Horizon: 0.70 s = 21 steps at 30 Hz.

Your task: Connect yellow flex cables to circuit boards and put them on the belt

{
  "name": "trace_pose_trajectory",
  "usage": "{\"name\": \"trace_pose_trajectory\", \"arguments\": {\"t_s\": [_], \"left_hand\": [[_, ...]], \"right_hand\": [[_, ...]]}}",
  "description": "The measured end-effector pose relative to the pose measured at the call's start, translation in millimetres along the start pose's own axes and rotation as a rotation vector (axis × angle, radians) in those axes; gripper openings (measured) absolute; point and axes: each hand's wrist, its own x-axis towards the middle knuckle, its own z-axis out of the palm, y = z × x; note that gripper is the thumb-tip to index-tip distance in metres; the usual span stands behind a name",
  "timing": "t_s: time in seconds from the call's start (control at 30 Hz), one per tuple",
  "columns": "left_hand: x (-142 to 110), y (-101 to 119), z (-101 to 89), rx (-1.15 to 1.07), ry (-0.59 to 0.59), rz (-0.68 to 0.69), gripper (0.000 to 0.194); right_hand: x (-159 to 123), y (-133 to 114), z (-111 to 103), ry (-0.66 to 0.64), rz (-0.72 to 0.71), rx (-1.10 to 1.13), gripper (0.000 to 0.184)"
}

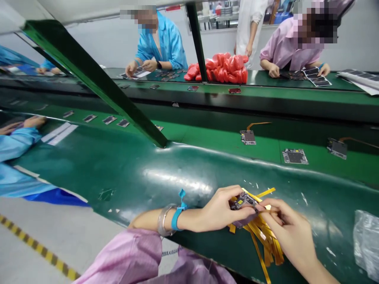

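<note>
Green tabletop (118, 169) stretches leftward from the left hand (221, 210) gripping a circuit board (243, 201) by its edges, right hand (291, 228) pinching its end.

The bench (103, 161) has a smooth green covering which looks like rubber or plastic, quite glossy where the light falls on it. The yellow strips (265, 236) look like thin, shiny plastic film, while the circuit board (243, 201) shows a rougher, bumpy face. The bracelet (162, 221) seems polished metal, the pink sleeve (127, 256) matt cloth, and the bag (367, 240) wrinkled, translucent plastic.
</note>
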Motion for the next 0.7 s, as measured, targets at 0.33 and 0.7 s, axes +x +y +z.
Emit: {"name": "trace_pose_trajectory", "arguments": {"t_s": [0.33,0.7], "left_hand": [[8,-4,1.6,-0.337,-0.164,-0.239,0.022],[11,-8,-2.8,-0.42,-0.31,-0.378,0.03]], "right_hand": [[-21,15,2,0.102,-0.235,-0.054,0.014],[-24,-7,-13,-0.094,0.402,0.191,0.036]]}}
